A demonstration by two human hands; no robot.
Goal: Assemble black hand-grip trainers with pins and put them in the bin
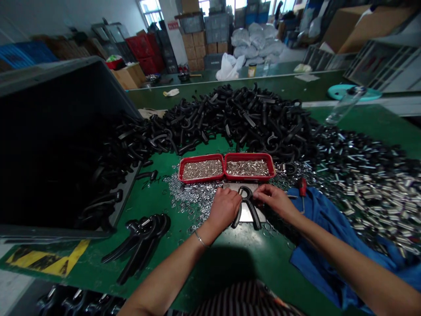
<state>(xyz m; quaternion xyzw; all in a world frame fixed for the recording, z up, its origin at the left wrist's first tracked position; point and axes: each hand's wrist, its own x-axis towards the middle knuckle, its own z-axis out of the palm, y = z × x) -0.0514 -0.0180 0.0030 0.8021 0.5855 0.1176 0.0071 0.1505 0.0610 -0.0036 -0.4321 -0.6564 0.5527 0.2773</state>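
Note:
A black two-legged clamp-like part (253, 213) lies on a small pale metal plate (247, 212) in front of me, its rounded end away from me. My left hand (226, 204) is closed on its left side, near a small silver piece at the top. On the right side of the rounded end, my right hand (270, 197) has thumb and fingertips pinched together; what they hold, if anything, is too small to make out. Just beyond the plate stand two red trays, the left tray (201, 179) and the right tray (250, 178), with tiny metal pins inside.
A large heap of black plastic parts (230, 114) spans the back. The tipped grey crate (121, 87) is at left, near several assembled black clamps (144, 237). Loose metal rings (190, 197) surround the plate. A red-handled screwdriver (302, 188), blue cloth (315, 228) and silver cylinders (378, 202) lie at right.

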